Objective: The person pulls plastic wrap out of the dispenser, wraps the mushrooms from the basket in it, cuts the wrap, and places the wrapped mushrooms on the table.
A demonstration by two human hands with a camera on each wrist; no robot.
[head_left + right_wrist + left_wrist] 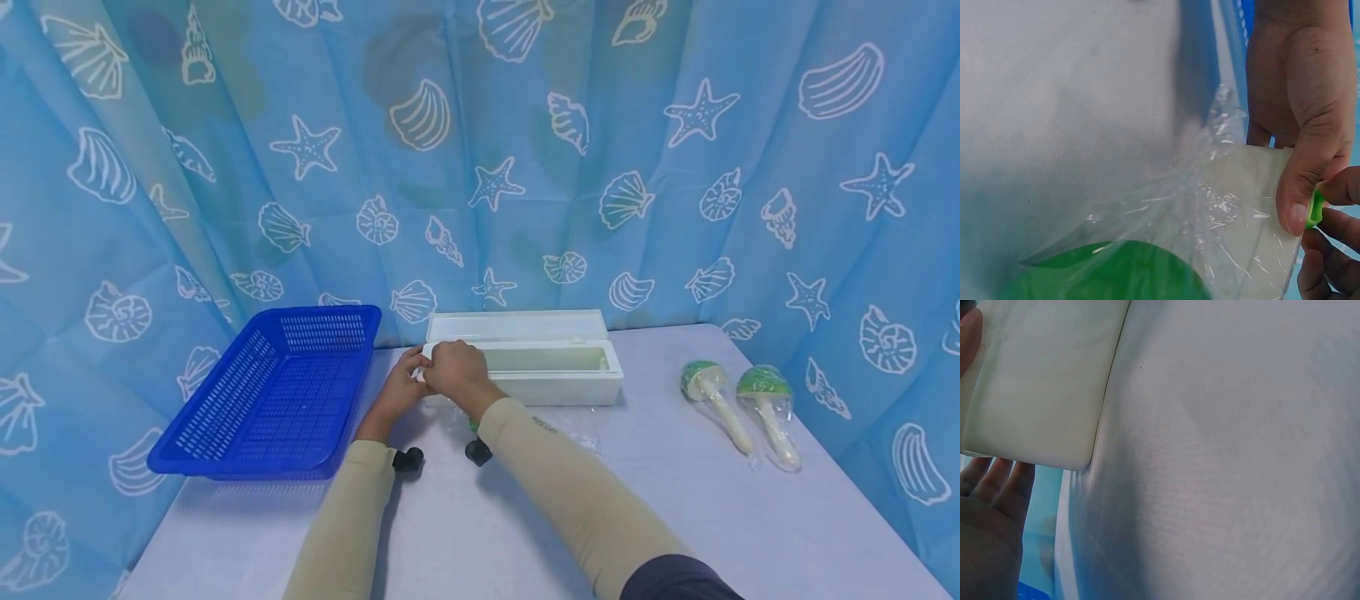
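Observation:
A long white box [555,390] with its lid [517,323] raised stands at the back middle of the table. My left hand [401,387] grips its left end, thumb on the front wall and fingers round the end, as the left wrist view shows. Over the box's left corner, my right hand [457,367] pinches a small green plastic piece [1315,207] at the top edge. Clear plastic film [1210,194] hangs wrinkled down the front wall. Under the film a green rounded cap [1110,269] shows in the right wrist view; my right forearm mostly hides it in the head view.
A blue plastic basket [168,450] stands at the left of the table. Two green-capped mushroom shapes, one left [723,408] and one right [776,425], lie wrapped in film at the right. A blue shell-print curtain [525,167] hangs close behind the table [480,533].

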